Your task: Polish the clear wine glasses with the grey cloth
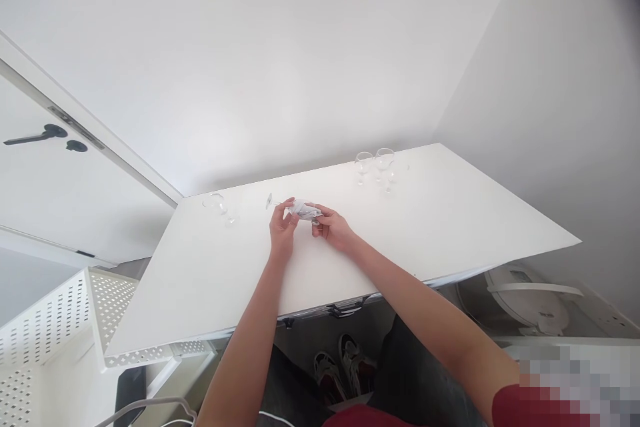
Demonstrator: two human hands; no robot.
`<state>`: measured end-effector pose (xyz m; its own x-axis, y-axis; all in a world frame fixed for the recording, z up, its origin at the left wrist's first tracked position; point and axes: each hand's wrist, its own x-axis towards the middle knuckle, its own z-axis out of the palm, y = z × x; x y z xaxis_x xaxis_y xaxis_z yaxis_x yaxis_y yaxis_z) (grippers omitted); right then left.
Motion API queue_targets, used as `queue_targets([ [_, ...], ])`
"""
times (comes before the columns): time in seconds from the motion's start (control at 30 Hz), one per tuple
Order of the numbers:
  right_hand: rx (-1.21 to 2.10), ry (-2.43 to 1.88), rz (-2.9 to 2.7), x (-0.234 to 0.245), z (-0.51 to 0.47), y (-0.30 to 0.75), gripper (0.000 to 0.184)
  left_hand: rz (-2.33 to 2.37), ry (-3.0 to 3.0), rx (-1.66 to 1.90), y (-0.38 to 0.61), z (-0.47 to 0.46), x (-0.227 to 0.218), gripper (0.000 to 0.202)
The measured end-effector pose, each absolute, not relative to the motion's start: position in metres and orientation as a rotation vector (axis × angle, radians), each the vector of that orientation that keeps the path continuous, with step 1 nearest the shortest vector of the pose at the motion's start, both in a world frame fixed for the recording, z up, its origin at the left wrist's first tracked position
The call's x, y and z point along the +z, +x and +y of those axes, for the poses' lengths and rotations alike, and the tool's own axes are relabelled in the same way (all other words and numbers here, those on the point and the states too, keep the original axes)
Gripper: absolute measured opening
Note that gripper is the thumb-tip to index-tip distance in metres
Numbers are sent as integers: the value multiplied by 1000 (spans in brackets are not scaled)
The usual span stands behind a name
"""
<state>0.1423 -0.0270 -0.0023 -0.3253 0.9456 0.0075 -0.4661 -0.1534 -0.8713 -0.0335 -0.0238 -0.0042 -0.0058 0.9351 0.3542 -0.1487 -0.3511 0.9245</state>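
The person's left hand (283, 232) grasps a clear stemmed drinking glass (269, 201) near the stem end of its bowl, thumb and fingers closed around it through a soft pale grey cloth (304, 209). The right hand (336, 227) grips the cloth at the bowl's other end, its fingers curled; whether they also reach the glass beneath cannot be told. The glass lies sideways in the air above the middle of a long white table (210, 287), its round foot pointing left and most of its bowl hidden by the wrapping. Left of the hands, well apart from them, another transparent stemmed glass (215, 201) stands on the tabletop; toward the far right edge there is a close group of clear stemmed glasses (385, 159), at least two, their thin outlines hard to count. A plain white wall (280, 67) rises behind the table. Farther left are a white door with a black lever handle (37, 135) and, lower down, a white perforated rack (50, 310). Below the near edge show two patterned shoes (327, 370).
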Motion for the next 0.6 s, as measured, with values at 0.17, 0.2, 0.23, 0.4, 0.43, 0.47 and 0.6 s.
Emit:
queue_targets([
  [0.17,1439,-831,-1239,-1,-35,127,47,965,1248,1525,-37,-23,-6,39],
  [0.2,1474,-829,-1223,-1,-35,126,52,960,1240,1543,-37,-23,-5,38],
  [0.23,1526,-819,-1178,-1,-34,126,55,947,1239,1552,-37,-23,-5,39],
  [0.4,1760,-672,-878,2,-25,139,42,877,1305,1558,-32,-24,-3,35],
  [0.43,1783,-644,-861,4,-25,142,40,873,1321,1562,-32,-24,-2,32],
  [0.47,1797,-622,-861,7,-25,143,39,868,1332,1568,-32,-24,-2,29],
  [0.6,1755,-596,-959,14,-29,142,46,837,1344,1574,-34,-26,0,23],
])
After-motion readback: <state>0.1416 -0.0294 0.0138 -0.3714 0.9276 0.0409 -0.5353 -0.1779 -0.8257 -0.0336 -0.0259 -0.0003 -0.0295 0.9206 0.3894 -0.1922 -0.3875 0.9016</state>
